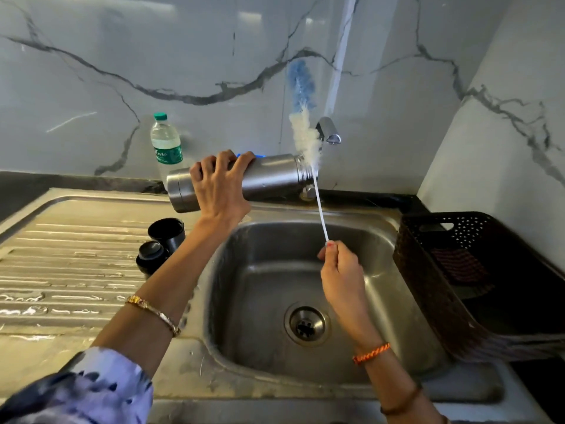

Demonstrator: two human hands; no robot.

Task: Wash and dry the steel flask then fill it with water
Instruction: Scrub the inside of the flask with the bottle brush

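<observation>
Tap (328,134) and plastic bottle (166,142) flank the held flask (269,175).

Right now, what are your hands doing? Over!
Left hand grips flask sideways over sink. Right hand pinches brush handle; bristles outside flask mouth. Tap just behind brush, no water seen running.

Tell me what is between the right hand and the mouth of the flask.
Only the thin white handle of the bottle brush, in the head view. The right hand pinches its lower end; its bristles pass the flask mouth.
</observation>
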